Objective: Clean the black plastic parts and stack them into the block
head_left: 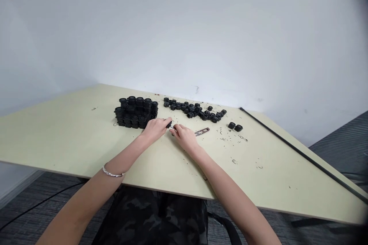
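Pinching a small black plastic fitting between its fingertips, the left hand sits closed and close to the work. The right hand meets it, hold unclear. Slim metal thread snips lie just beside.

Wall painted pale grey, unbroken across the view, with minor dark scuff marks just above the table line. Light even and diffuse, brightest at wall centre, falling off toward the corners. Pale cream laminate table set against the wall, a thin black rod lying along its right edge. Floor finished in dark grey ribbed carpet. Black cable running across the carpet at left, near a white skirting board
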### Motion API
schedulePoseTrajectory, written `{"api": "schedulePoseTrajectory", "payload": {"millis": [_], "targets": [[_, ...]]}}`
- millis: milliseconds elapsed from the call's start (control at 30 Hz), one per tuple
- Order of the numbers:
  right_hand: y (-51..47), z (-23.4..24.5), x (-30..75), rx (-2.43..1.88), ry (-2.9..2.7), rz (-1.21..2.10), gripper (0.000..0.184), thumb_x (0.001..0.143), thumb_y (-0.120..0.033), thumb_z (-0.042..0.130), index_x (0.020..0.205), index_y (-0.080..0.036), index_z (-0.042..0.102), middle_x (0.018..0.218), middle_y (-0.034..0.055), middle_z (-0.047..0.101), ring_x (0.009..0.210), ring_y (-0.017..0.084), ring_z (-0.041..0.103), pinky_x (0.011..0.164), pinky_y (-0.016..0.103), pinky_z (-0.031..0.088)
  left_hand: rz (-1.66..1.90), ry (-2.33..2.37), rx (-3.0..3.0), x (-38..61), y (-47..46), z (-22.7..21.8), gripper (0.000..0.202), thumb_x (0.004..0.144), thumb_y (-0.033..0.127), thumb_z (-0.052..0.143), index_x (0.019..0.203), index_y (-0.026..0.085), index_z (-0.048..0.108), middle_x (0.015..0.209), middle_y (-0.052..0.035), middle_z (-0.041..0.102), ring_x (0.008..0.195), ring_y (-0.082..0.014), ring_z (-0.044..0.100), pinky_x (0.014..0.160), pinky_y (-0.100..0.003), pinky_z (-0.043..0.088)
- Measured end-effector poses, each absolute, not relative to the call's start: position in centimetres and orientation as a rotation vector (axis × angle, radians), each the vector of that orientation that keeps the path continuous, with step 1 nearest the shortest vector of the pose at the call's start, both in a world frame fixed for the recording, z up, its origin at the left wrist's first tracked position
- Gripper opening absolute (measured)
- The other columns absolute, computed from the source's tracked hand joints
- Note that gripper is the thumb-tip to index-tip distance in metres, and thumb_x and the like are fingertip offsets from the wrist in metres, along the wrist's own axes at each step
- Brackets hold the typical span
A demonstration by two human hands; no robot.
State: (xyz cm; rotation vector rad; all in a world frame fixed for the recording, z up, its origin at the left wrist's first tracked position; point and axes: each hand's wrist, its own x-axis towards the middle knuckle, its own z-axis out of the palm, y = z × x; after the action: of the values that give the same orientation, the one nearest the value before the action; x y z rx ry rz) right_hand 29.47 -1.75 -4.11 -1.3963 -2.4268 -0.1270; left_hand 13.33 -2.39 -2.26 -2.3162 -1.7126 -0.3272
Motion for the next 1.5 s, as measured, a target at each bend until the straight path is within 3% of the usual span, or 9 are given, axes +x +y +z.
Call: {"api": "schedulePoseTrajectory", "payload": {"millis": [167, 300, 467, 700, 900, 1133, 1333, 1500], "targets": [[-1.87, -4.0, 29.56, -1.356, -2.437, -0.158, 0.026, 0.097, -0.034, 0.031, 0.112, -0.022, 0.048, 0.1, 0.0054, 0.066, 0.084, 0.016, 0.061, 0.058, 0.024, 0.034, -0.336, -1.725, -2.313, 13.2, -2.25, -2.35, 0.031, 0.083, 0.015, 0.043, 0.112, 0.025, 0.047, 0.09, -0.0057, 0.067, 0.083, -0.0201, 0.064, 0.067, -0.026, 0.043], [-1.79, -4.13, 29.72, -1.4, -2.393, -0.274, 0.028, 0.097, -0.033, 0.028, 0.104, -0.019, 0.051, 0.09, 0.0068, 0.067, 0.082, 0.019, 0.058, 0.058, 0.026, 0.033, -0.309, -1.688, -2.38, 13.08, -2.16, -2.38, 0.031, 0.082, 0.016, 0.043, 0.111, 0.026, 0.047, 0.091, -0.005, 0.067, 0.082, -0.0204, 0.064, 0.066, -0.026, 0.043], [-1.53, -4.07, 29.99, -1.386, -2.332, -0.406, 0.033, 0.097, -0.032, 0.027, 0.096, -0.02, 0.057, 0.09, 0.0081, 0.066, 0.086, 0.02, 0.054, 0.069, 0.028, 0.034, -0.327, -1.659, -2.415, 13.17, -2.17, -2.34, 0.029, 0.084, 0.018, 0.042, 0.111, 0.027, 0.046, 0.093, -0.0044, 0.067, 0.083, -0.0199, 0.063, 0.066, -0.026, 0.042], [-1.79, -3.91, 29.82, -1.442, -2.375, -0.197, 0.032, 0.098, -0.035, 0.025, 0.102, -0.022, 0.054, 0.094, 0.0041, 0.066, 0.073, 0.016, 0.059, 0.056, 0.026, 0.03, -0.422, -1.669, -2.337, 13.2, -2.23, -2.36, 0.026, 0.083, 0.016, 0.042, 0.107, 0.023, 0.048, 0.087, -0.0052, 0.067, 0.079, -0.0205, 0.063, 0.062, -0.026, 0.04], [-2.08, -3.75, 29.74, -1.417, -2.378, -0.173, 0.037, 0.095, -0.047, 0.029, 0.113, -0.021, 0.047, 0.096, 0.0062, 0.067, 0.076, 0.018, 0.062, 0.055, 0.025, 0.031, -0.412, -1.722, -2.305, 13.11, -2.14, -2.39, 0.026, 0.082, 0.017, 0.042, 0.107, 0.024, 0.048, 0.087, -0.0054, 0.067, 0.078, -0.0214, 0.064, 0.061, -0.026, 0.04], [-2.01, -3.68, 29.83, -1.426, -2.379, -0.244, 0.034, 0.098, -0.039, 0.025, 0.105, -0.021, 0.053, 0.095, 0.0056, 0.065, 0.074, 0.017, 0.06, 0.055, 0.025, 0.029, -0.351, -1.693, -2.384, 13.02, -2.1, -2.28, 0.028, 0.083, 0.017, 0.043, 0.109, 0.025, 0.047, 0.09, -0.0056, 0.067, 0.082, -0.0221, 0.064, 0.064, -0.027, 0.042], [-1.55, -3.6, 30.13, -1.433, -2.312, -0.308, 0.037, 0.098, -0.035, 0.025, 0.095, -0.019, 0.058, 0.087, 0.0079, 0.066, 0.085, 0.02, 0.057, 0.061, 0.027, 0.031, -0.402, -1.653, -2.376, 13.14, -2.27, -2.31, 0.027, 0.083, 0.017, 0.041, 0.108, 0.024, 0.047, 0.088, -0.0051, 0.067, 0.079, -0.0217, 0.064, 0.061, -0.026, 0.04], [-1.68, -3.6, 29.87, -1.489, -2.364, -0.161, 0.035, 0.097, -0.04, 0.024, 0.097, -0.022, 0.055, 0.086, 0.0037, 0.068, 0.069, 0.017, 0.06, 0.054, 0.026, 0.028, -0.385, -1.713, -2.338, 13.2, -2.29, -2.19, 0.026, 0.084, 0.018, 0.041, 0.109, 0.023, 0.048, 0.088, -0.0061, 0.068, 0.08, -0.0218, 0.065, 0.063, -0.026, 0.041]]}}
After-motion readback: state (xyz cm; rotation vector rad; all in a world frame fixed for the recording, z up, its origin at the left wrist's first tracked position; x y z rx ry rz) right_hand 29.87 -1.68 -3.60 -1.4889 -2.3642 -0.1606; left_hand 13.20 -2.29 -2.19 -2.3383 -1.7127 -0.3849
